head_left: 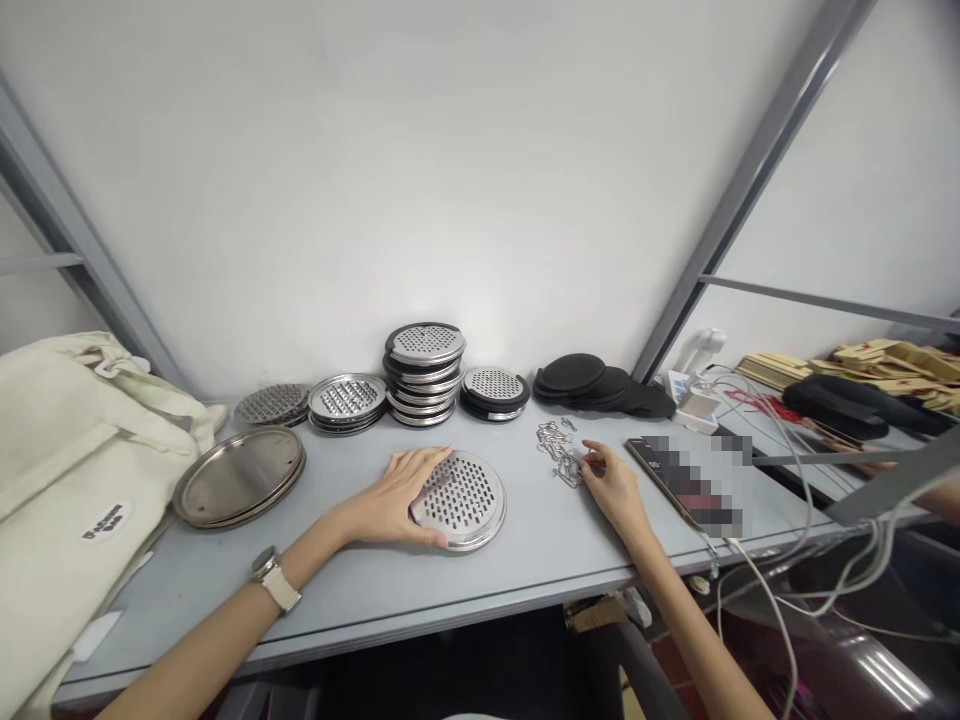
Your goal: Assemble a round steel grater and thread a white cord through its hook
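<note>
I had the left hand [401,497] gripping a grater disc [466,503], the right hand [611,484] at metal clips [556,445], pinch unclear; the black-rimmed stack [425,376] seemed done, bare discs [347,397] left

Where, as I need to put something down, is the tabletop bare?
Between the nearest grater and the right hand, in front of the metal clips; and between the steel discs and the left hand. Crowded: the back, with grater stacks and black pads.
</note>
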### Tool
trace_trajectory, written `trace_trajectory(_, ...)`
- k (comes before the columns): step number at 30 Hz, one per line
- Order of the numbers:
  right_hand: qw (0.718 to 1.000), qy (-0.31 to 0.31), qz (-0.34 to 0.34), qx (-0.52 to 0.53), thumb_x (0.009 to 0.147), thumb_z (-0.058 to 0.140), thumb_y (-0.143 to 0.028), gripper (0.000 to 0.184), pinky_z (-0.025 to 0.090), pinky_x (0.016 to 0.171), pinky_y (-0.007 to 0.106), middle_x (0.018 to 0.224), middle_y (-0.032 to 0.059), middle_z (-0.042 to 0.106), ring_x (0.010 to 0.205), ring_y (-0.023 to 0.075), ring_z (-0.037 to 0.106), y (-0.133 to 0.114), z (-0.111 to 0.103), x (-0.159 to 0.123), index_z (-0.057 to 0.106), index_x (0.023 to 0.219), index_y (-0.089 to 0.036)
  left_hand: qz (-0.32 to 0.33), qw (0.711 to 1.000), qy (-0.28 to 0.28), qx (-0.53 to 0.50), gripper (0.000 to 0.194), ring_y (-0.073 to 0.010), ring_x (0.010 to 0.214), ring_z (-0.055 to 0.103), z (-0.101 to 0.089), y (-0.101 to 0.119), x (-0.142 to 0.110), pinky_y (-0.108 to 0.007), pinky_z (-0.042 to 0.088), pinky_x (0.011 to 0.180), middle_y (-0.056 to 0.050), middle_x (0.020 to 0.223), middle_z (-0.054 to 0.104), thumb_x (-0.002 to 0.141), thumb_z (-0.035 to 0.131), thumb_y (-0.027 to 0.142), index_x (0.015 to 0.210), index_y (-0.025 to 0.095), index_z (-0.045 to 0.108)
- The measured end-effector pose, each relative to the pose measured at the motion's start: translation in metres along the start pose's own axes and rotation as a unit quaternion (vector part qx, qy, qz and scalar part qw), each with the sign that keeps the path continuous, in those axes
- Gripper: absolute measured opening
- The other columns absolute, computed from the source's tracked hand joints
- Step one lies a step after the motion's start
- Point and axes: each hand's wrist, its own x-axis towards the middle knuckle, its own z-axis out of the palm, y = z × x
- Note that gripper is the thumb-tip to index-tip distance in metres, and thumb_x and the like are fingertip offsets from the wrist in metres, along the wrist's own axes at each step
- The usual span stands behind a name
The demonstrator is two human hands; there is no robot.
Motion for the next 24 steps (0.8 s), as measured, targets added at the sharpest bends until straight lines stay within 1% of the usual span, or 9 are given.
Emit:
trace_trajectory(3, 1.0, 0.012, -0.012, 0.004, 0.074, 0.045, -0.026, 0.038, 0.041, 0.083, 0.041, 0.079, 0.0059, 0.067, 0.081, 0.0231, 0.062, -0.002, -0.002, -0.001, 0.057, 0.108, -0.015, -0.003, 1.0, 0.003, -0.008, 0.102, -0.0366, 0.137, 0.013, 0.0, -0.002, 0.002, -0.055, 0.01, 0.11, -0.012, 0.15, 0.016, 0.069, 0.056, 0.067, 0.146, 0.027, 0.004)
trace_trajectory(5, 0.998, 0.057, -0.04, 0.0, 0.076, 0.044, -0.026, 0.035, 0.039, 0.086, 0.044, 0.082, 0.0062, 0.066, 0.084, 0.024, 0.061, -0.01, -0.006, -0.004, 0.055, 0.108, -0.016, -0.011, 1.0, 0.016, -0.02, 0.088, -0.0346, 0.137, 0.013, -0.003, -0.003, 0.004, -0.055, 0.009, 0.11, -0.011, 0.15, 0.015, 0.078, 0.048, 0.063, 0.146, 0.028, 0.004)
trace_trajectory(7, 0.989, 0.121, -0.09, 0.006, 0.08, 0.044, -0.026, 0.03, 0.037, 0.09, 0.046, 0.093, 0.0085, 0.064, 0.091, 0.0243, 0.059, -0.024, -0.01, -0.007, 0.053, 0.108, -0.017, -0.024, 0.998, 0.047, -0.029, 0.073, -0.032, 0.138, 0.014, -0.008, -0.003, 0.008, -0.055, 0.008, 0.11, -0.01, 0.15, 0.017, 0.086, 0.038, 0.058, 0.145, 0.029, 0.006)
trace_trajectory(9, 0.981, 0.125, -0.139, 0.051, 0.084, 0.044, -0.026, 0.027, 0.039, 0.09, 0.044, 0.104, 0.0106, 0.062, 0.093, 0.0229, 0.059, -0.044, -0.012, -0.01, 0.051, 0.109, -0.018, -0.034, 0.995, 0.086, -0.034, 0.066, -0.0303, 0.137, 0.017, -0.012, -0.001, 0.013, -0.053, 0.007, 0.111, -0.009, 0.148, 0.022, 0.088, 0.037, 0.054, 0.144, 0.029, 0.012)
trace_trajectory(11, 0.977, 0.064, -0.16, 0.127, 0.087, 0.044, -0.027, 0.025, 0.046, 0.083, 0.038, 0.101, 0.0099, 0.061, 0.091, 0.021, 0.06, -0.07, -0.009, -0.011, 0.049, 0.11, -0.019, -0.029, 0.992, 0.113, -0.045, 0.06, -0.0286, 0.136, 0.021, -0.015, 0.001, 0.02, -0.051, 0.01, 0.111, -0.009, 0.144, 0.027, 0.089, 0.038, 0.051, 0.142, 0.03, 0.019)
trace_trajectory(13, 0.964, -0.013, -0.194, 0.183, 0.089, 0.044, -0.026, 0.025, 0.047, 0.083, 0.035, 0.094, 0.0067, 0.061, 0.088, 0.0185, 0.061, -0.098, 0.0, -0.009, 0.048, 0.113, -0.02, -0.01, 0.988, 0.136, -0.067, 0.055, -0.0265, 0.135, 0.024, -0.015, 0.005, 0.028, -0.046, 0.015, 0.112, -0.008, 0.141, 0.031, 0.089, 0.041, 0.047, 0.139, 0.029, 0.026)
trace_trajectory(17, 0.927, -0.116, -0.245, 0.26, 0.089, 0.047, -0.026, 0.022, 0.048, 0.082, 0.032, 0.093, 0.0047, 0.06, 0.086, 0.0157, 0.06, -0.145, 0.03, -0.005, 0.049, 0.11, -0.021, 0.018, 0.973, 0.181, -0.139, 0.045, -0.0213, 0.128, 0.035, -0.008, 0.006, 0.035, -0.038, 0.029, 0.108, -0.006, 0.133, 0.04, 0.089, 0.046, 0.038, 0.131, 0.029, 0.036)
trace_trajectory(20, 0.903, -0.168, -0.253, 0.303, 0.09, 0.045, -0.025, 0.02, 0.05, 0.079, 0.032, 0.091, 0.0036, 0.061, 0.082, 0.0144, 0.06, -0.159, 0.05, -0.009, 0.048, 0.109, -0.021, 0.018, 0.964, 0.207, -0.165, 0.037, -0.0207, 0.121, 0.043, -0.004, 0.003, 0.032, -0.038, 0.034, 0.104, -0.006, 0.126, 0.048, 0.089, 0.047, 0.034, 0.125, 0.027, 0.043)
trace_trajectory(24, 0.903, -0.187, -0.261, 0.285, 0.089, 0.046, -0.023, 0.021, 0.048, 0.082, 0.032, 0.095, 0.0041, 0.062, 0.086, 0.015, 0.06, -0.156, 0.056, -0.02, 0.049, 0.11, -0.021, 0.009, 0.962, 0.22, -0.162, 0.033, -0.0204, 0.108, 0.053, -0.004, 0.001, 0.026, -0.039, 0.037, 0.099, -0.006, 0.111, 0.059, 0.086, 0.052, 0.031, 0.119, 0.023, 0.047)
